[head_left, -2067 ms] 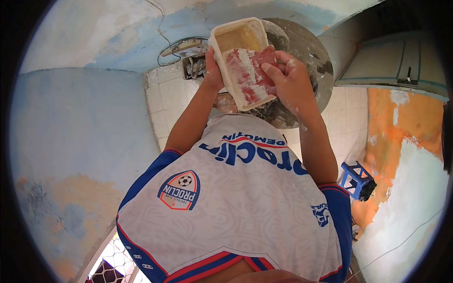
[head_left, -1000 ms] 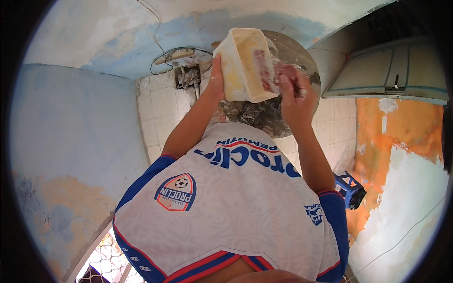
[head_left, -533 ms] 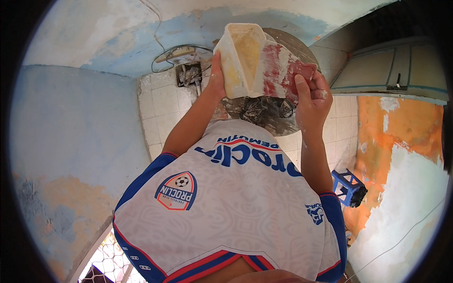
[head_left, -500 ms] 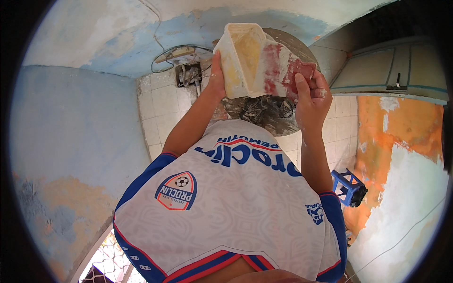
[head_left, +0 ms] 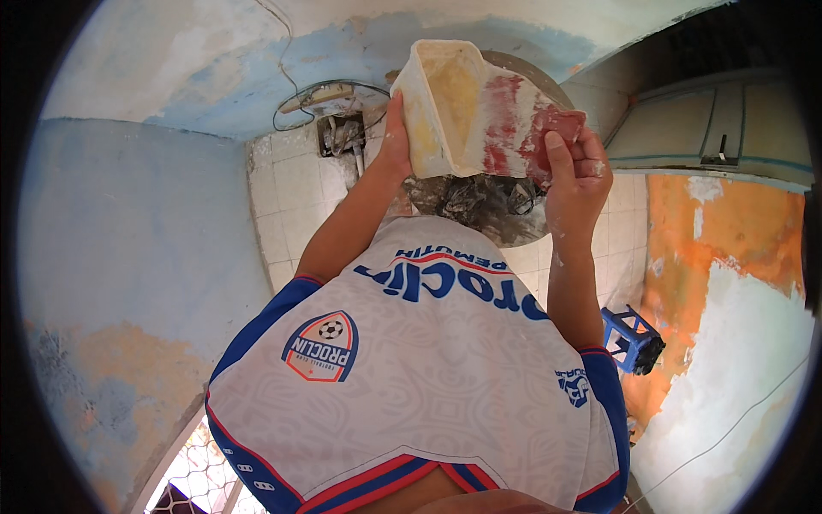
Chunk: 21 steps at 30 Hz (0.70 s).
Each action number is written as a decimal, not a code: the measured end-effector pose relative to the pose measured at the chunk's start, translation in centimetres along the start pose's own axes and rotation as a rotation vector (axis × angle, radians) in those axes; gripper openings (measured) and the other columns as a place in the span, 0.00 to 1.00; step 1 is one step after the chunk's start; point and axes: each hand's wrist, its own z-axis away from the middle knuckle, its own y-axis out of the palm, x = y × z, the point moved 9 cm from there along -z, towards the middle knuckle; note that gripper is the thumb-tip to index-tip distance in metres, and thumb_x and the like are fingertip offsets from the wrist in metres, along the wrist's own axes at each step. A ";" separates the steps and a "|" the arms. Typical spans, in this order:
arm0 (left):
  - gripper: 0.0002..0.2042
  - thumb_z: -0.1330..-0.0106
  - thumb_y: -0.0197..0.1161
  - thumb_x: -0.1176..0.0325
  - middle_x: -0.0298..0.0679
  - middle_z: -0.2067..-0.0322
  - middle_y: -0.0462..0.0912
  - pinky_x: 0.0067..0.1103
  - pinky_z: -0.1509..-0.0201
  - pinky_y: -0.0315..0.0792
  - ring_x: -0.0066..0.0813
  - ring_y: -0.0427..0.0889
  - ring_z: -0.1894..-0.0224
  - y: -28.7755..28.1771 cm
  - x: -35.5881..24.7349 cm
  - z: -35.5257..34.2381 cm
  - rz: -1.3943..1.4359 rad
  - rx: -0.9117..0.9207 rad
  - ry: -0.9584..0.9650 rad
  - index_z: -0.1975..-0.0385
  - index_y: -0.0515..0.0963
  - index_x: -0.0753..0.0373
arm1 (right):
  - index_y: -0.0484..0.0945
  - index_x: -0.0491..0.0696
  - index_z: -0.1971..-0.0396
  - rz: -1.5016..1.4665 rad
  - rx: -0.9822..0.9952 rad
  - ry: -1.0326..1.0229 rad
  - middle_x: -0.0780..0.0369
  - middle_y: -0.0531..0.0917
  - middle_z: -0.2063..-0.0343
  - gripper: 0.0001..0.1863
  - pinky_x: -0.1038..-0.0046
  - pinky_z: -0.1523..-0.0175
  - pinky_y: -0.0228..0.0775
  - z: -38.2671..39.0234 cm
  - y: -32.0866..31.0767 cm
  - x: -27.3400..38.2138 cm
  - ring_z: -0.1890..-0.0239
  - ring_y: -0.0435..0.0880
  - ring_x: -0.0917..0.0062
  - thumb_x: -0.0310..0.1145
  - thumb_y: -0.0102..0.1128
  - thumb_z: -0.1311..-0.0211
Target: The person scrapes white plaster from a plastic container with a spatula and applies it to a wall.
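Observation:
A cream plastic tub (head_left: 420,120), yellowish inside, is tilted in front of me at the top centre. My left hand (head_left: 396,144) is closed around its left side, thumb along the outer wall. In my right hand (head_left: 579,176) is a flat red putty spreader (head_left: 505,124) streaked with white paste. The thumb presses on the spreader's face near its right end, with the fingers curled behind. Its left edge meets the tub's right rim. White smears mark my right fingers and wrist.
Below the tub, a round, stained surface (head_left: 505,221) carries crumpled black plastic (head_left: 462,199). A box of tools (head_left: 341,134) stands on the tiles by the wall, near a looped cable (head_left: 287,116). A blue stool (head_left: 632,340) is at right, under a cabinet (head_left: 685,128).
My right hand and the spreader have shifted slightly right, away from the tub. More bare red shows on the spreader's face. The tub has moved slightly right too.

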 end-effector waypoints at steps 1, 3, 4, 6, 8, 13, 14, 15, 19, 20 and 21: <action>0.40 0.27 0.39 0.30 0.45 0.34 0.74 0.42 0.30 0.72 0.43 0.77 0.36 -0.1 0.0 0.0 0.000 -0.001 -0.002 0.27 0.63 0.57 | 0.78 0.38 0.48 0.019 0.032 -0.009 0.60 0.88 0.59 0.12 0.81 0.52 0.78 0.1 0.3 0.1 0.59 0.85 0.85 0.25 0.60 0.28; 0.40 0.27 0.40 0.30 0.45 0.34 0.74 0.42 0.30 0.72 0.43 0.77 0.35 -0.3 0.1 -0.1 -0.001 -0.003 -0.005 0.27 0.63 0.57 | 0.78 0.38 0.48 0.024 0.024 0.033 0.60 0.88 0.59 0.12 0.81 0.52 0.78 0.1 0.6 -0.2 0.59 0.85 0.85 0.25 0.60 0.28; 0.40 0.27 0.40 0.30 0.45 0.34 0.74 0.42 0.30 0.72 0.43 0.77 0.35 -0.5 0.1 -0.2 -0.002 -0.003 -0.004 0.27 0.63 0.57 | 0.78 0.38 0.48 0.027 0.019 0.072 0.60 0.88 0.59 0.12 0.81 0.52 0.78 0.0 0.8 -0.6 0.59 0.85 0.85 0.25 0.60 0.27; 0.40 0.28 0.40 0.30 0.45 0.34 0.74 0.42 0.31 0.72 0.43 0.77 0.35 -0.8 0.3 -0.5 0.022 0.018 -0.018 0.27 0.63 0.57 | 0.78 0.38 0.48 0.022 0.020 0.036 0.60 0.88 0.59 0.12 0.81 0.52 0.78 -0.4 0.6 -1.1 0.59 0.85 0.85 0.24 0.60 0.28; 0.40 0.28 0.40 0.30 0.45 0.34 0.75 0.42 0.31 0.72 0.43 0.77 0.36 -0.6 0.2 -0.4 0.014 0.011 -0.019 0.27 0.63 0.57 | 0.78 0.38 0.47 0.016 0.015 0.008 0.60 0.88 0.59 0.12 0.82 0.52 0.78 -0.7 0.4 -1.0 0.59 0.85 0.85 0.24 0.60 0.28; 0.40 0.28 0.39 0.30 0.45 0.35 0.75 0.42 0.31 0.73 0.43 0.78 0.36 -0.6 0.2 -0.6 0.012 0.012 -0.024 0.27 0.63 0.56 | 0.77 0.39 0.45 0.013 0.040 0.041 0.60 0.87 0.58 0.14 0.79 0.52 0.79 -0.3 0.7 -1.1 0.58 0.85 0.83 0.26 0.60 0.28; 0.40 0.28 0.39 0.30 0.45 0.35 0.75 0.42 0.31 0.73 0.43 0.78 0.36 -0.6 0.4 -0.6 0.018 0.028 -0.021 0.27 0.63 0.56 | 0.77 0.39 0.45 0.013 0.038 0.042 0.60 0.87 0.58 0.14 0.79 0.52 0.79 -0.2 0.7 -1.4 0.58 0.85 0.83 0.26 0.60 0.28; 0.40 0.27 0.39 0.30 0.45 0.34 0.75 0.42 0.31 0.73 0.43 0.78 0.36 -0.6 0.5 -0.7 0.024 0.044 -0.018 0.27 0.63 0.56 | 0.77 0.39 0.45 -0.004 0.064 0.054 0.60 0.87 0.58 0.14 0.79 0.52 0.79 -0.3 1.1 -1.9 0.58 0.85 0.83 0.25 0.60 0.28; 0.41 0.28 0.38 0.30 0.45 0.34 0.74 0.42 0.31 0.73 0.42 0.77 0.35 -0.2 0.6 -0.6 0.004 0.045 -0.025 0.27 0.63 0.56 | 0.78 0.38 0.46 -0.017 0.068 0.045 0.60 0.87 0.60 0.14 0.80 0.53 0.79 -0.5 1.6 -1.2 0.59 0.85 0.83 0.25 0.60 0.28; 0.42 0.28 0.35 0.29 0.46 0.34 0.74 0.42 0.30 0.71 0.43 0.76 0.35 0.0 0.5 -0.4 -0.012 0.028 -0.027 0.27 0.62 0.57 | 0.79 0.38 0.47 -0.048 0.046 0.027 0.61 0.87 0.61 0.13 0.81 0.53 0.78 -0.5 1.5 -0.9 0.60 0.85 0.84 0.24 0.61 0.29; 0.43 0.28 0.32 0.29 0.47 0.34 0.73 0.41 0.29 0.70 0.44 0.75 0.34 0.0 0.5 -0.4 -0.029 0.011 -0.029 0.26 0.61 0.58 | 0.79 0.38 0.47 -0.049 0.044 0.027 0.61 0.87 0.61 0.13 0.81 0.53 0.78 -0.5 1.6 -1.0 0.60 0.85 0.84 0.24 0.61 0.29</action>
